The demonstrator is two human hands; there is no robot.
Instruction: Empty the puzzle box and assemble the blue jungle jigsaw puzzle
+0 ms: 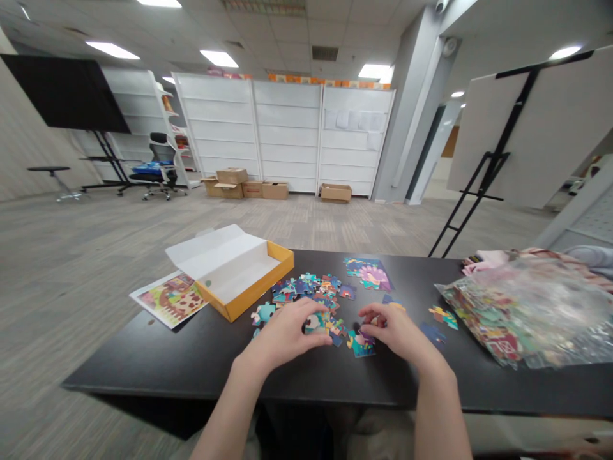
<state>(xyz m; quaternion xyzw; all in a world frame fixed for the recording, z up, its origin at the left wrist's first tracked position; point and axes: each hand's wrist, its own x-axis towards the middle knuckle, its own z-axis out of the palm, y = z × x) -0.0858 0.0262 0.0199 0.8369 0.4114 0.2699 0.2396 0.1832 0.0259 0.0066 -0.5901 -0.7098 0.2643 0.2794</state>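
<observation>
My left hand (290, 329) is over the near edge of a pile of loose jigsaw pieces (309, 284). Its thumb and fingers are apart, with a teal piece (313, 322) showing in the gap between them; I see no grip on it. To the right, my right hand (393, 329) is closed in a pinch on a small dark purple puzzle piece (370, 321), largely hidden by the fingers. Just beneath that pinch lies a small joined section of puzzle (360, 345) in teal and yellow. Farther back rests a larger joined section (368, 273) with a pink shape.
An open yellow box (261, 281) with a white lining stands at the left, beside a picture sheet (175, 297). Some loose pieces (443, 316) lie right of my right hand. A clear plastic bag of puzzle pieces (531, 313) covers the right side of the black table (191, 364).
</observation>
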